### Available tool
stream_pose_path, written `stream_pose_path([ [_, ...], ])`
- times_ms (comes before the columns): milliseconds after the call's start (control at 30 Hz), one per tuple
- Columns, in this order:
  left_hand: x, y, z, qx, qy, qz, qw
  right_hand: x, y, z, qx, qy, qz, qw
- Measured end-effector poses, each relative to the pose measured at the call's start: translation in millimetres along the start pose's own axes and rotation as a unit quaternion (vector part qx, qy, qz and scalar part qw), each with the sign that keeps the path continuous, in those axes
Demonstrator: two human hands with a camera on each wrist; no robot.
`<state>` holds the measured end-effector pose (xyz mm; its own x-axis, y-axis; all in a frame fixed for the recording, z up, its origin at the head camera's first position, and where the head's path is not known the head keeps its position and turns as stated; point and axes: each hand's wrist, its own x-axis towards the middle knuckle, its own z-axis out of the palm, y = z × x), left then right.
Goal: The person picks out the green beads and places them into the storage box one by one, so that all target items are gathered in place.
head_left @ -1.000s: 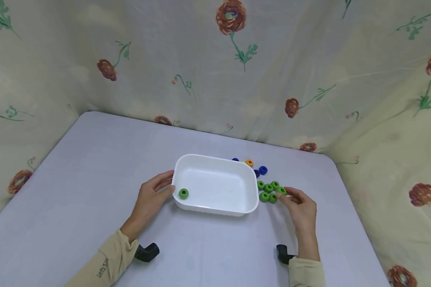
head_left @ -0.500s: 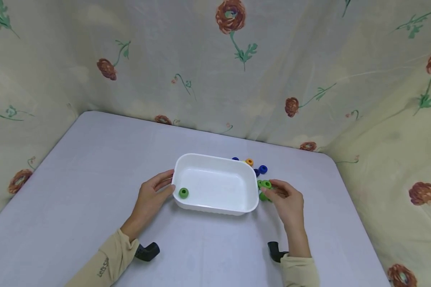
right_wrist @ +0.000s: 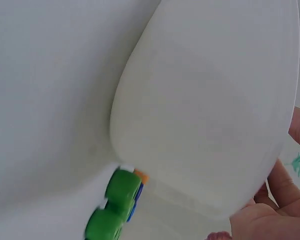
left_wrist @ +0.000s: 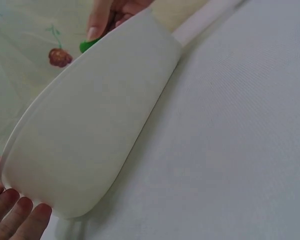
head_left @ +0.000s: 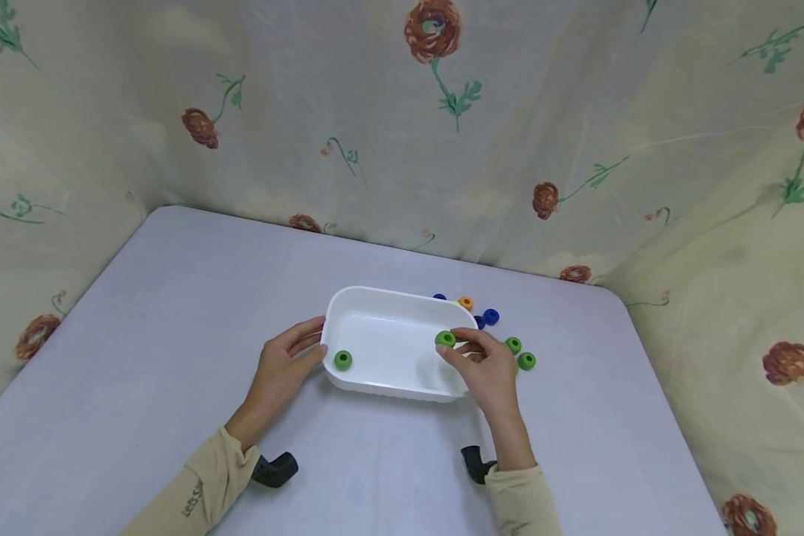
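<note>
A white rectangular tub [head_left: 395,350] stands on the table, with one green bead [head_left: 342,360] inside at its near left corner. My left hand [head_left: 283,365] holds the tub's left end, thumb at the rim; in the left wrist view its fingertips [left_wrist: 35,220] touch the outer wall. My right hand [head_left: 485,368] pinches another green bead [head_left: 445,339] between thumb and finger, above the right part of the tub. More green beads [head_left: 526,361] lie on the table right of the tub, some hidden behind that hand.
Blue beads [head_left: 491,317] and an orange bead [head_left: 465,303] lie beyond the tub's far right corner, one yellow bead partly hidden by its rim. Black angled pieces [head_left: 276,470] stick out by both wrists. A flowered curtain [head_left: 375,134] borders the table [head_left: 375,476].
My right hand has picked up a green bead from the group on the right and carried it left over the tub. The left hand and the tub have stayed still.
</note>
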<state>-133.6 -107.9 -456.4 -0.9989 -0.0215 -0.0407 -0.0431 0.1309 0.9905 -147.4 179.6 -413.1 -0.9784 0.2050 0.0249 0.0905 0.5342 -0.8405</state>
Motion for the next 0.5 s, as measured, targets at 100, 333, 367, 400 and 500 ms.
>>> stream_pose_path([
  [100,0.2,-0.5,0.1,0.004,-0.002,0.002,1.0000,0.1,-2,8,0.003,-0.007,-0.011,0.9999],
  [333,1.4,-0.9,0.2,0.012,0.000,0.009,0.9999,1.5,-8,24,0.003,-0.028,-0.027,0.9992],
  [367,1.5,-1.1,0.1,0.012,0.001,0.010,0.9999,1.8,-9,26,0.002,-0.032,-0.030,0.9990],
  [400,1.5,-1.2,-0.1,0.011,0.001,0.009,0.9999,2.1,-10,28,0.001,-0.038,-0.032,0.9988],
  [500,1.0,-1.7,-0.9,0.009,0.000,0.009,0.9999,2.4,-13,35,-0.008,-0.050,-0.036,0.9981],
])
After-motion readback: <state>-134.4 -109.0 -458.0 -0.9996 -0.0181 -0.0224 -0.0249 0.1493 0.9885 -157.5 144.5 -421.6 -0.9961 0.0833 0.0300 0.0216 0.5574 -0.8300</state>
